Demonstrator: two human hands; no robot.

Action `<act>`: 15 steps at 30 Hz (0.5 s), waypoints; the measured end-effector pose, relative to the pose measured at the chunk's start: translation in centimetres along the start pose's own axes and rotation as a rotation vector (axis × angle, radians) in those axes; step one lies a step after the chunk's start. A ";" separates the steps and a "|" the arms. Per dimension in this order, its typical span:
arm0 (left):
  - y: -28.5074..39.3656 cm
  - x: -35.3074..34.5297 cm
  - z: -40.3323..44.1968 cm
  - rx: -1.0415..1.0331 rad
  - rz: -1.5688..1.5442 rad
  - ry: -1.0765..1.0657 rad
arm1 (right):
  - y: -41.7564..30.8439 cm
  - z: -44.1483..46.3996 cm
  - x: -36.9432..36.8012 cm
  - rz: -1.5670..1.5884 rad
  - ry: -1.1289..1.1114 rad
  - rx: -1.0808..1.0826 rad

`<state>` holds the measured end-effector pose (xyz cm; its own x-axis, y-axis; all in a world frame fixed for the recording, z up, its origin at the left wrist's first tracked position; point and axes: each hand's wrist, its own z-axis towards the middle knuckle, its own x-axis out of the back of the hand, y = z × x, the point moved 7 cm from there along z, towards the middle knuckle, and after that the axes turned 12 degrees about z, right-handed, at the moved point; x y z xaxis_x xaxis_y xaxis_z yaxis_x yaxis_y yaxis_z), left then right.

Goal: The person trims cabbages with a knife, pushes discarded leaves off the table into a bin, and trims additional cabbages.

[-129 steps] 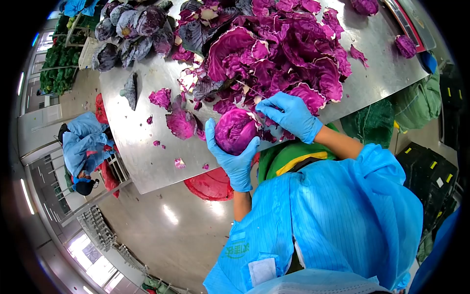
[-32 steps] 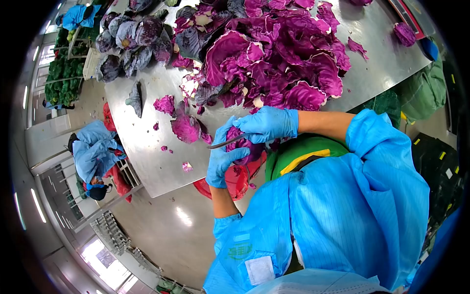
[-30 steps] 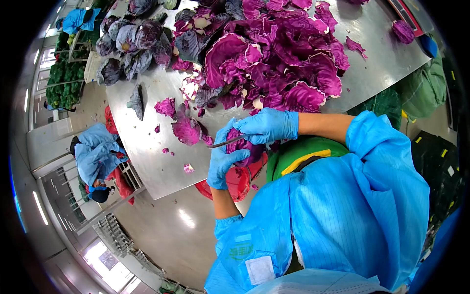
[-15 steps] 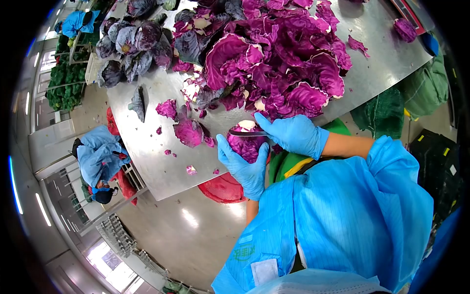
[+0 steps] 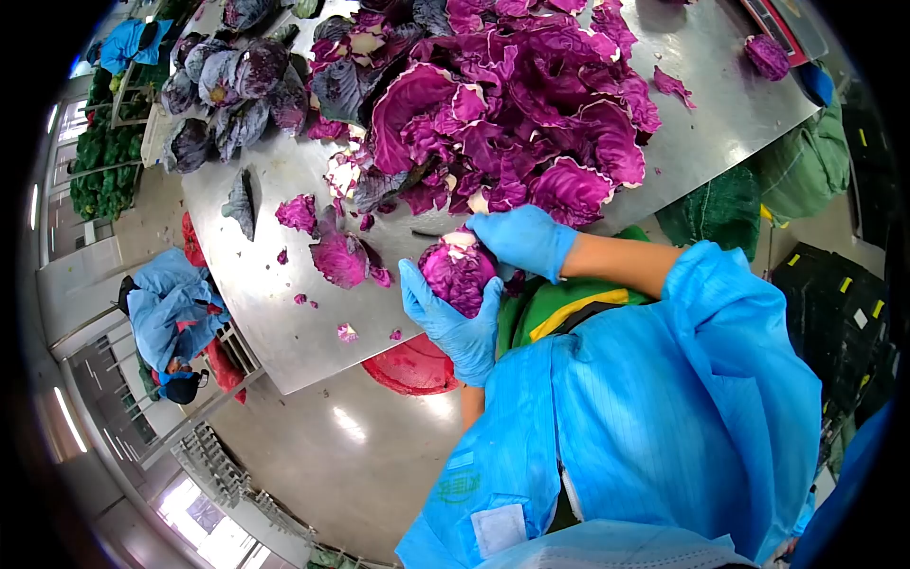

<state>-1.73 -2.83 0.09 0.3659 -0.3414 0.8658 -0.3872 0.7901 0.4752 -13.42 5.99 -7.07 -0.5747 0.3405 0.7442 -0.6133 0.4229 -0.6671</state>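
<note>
My left hand (image 5: 455, 327), in a blue glove, cups a small trimmed red cabbage (image 5: 457, 275) from below, its pale cut stem facing up. My right hand (image 5: 523, 241), gloved too, is closed on a knife, with its handle hidden in the fist. The dark tip of the knife (image 5: 428, 233) shows just past the cabbage's top. Beyond both hands lies a large heap of purple cabbage leaves (image 5: 531, 104) on the metal table (image 5: 294, 341). Loose leaves (image 5: 339, 256) and small scraps lie to the left of the cabbage.
Untrimmed dark cabbages (image 5: 237, 81) are piled at the far left of the table. Another trimmed cabbage (image 5: 766, 57) sits at the far right beside a red-edged device (image 5: 770, 27). A red tub (image 5: 412, 368) stands below the table edge. A co-worker in blue (image 5: 175, 308) is at left.
The knife blade lay across the cabbage's stem; now only its tip shows beyond the top. My right hand has turned and come over the cabbage's upper right. The whole view has shifted slightly.
</note>
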 end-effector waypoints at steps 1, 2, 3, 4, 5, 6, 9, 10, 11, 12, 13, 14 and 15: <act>0.5 0.1 0.0 -0.035 0.038 -0.031 | 0.5 0.9 -0.6 -0.032 -0.024 -0.027; 0.5 0.3 -0.2 -0.057 0.025 -0.021 | 1.2 1.6 -0.9 -0.097 0.005 -0.063; 0.4 0.4 -0.3 -0.078 0.014 -0.012 | 0.5 1.7 0.6 -0.146 0.143 -0.015; 0.3 0.5 -0.5 -0.092 0.001 -0.003 | -0.1 1.4 2.2 -0.194 0.273 0.035; -0.3 0.5 -0.6 -0.022 -0.078 -0.027 | -0.9 1.0 3.7 -0.237 0.399 0.090; -1.0 0.5 -0.7 0.047 -0.160 -0.046 | -1.1 1.4 5.6 -0.302 0.457 0.084; -2.8 0.5 -0.8 0.221 -0.494 -0.147 | -1.0 2.5 12.6 -0.361 0.557 -0.047; -3.0 0.4 -0.8 0.278 -0.676 -0.190 | -0.7 2.7 14.7 -0.365 0.583 -0.095; -3.0 0.1 -0.7 0.333 -0.861 -0.231 | -0.5 2.3 16.1 -0.229 0.720 -0.010; -2.5 0.3 -0.4 0.393 -0.957 -0.278 | -0.8 1.7 16.6 -0.219 0.753 0.053; -2.2 0.4 -0.2 0.406 -0.977 -0.310 | -1.6 1.4 17.5 -0.210 0.788 0.119; -2.0 0.3 -0.1 0.417 -0.998 -0.345 | -2.4 1.2 16.8 -0.074 0.574 0.057; -1.7 0.2 -0.1 0.428 -1.018 -0.384 | -3.2 0.7 15.3 0.090 0.444 0.163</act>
<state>-0.96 -4.20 -0.55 0.4198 -0.9076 0.0105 -0.3429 -0.1479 0.9276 -20.64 9.25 6.41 -0.3641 0.7106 0.6020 -0.6690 0.2501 -0.6999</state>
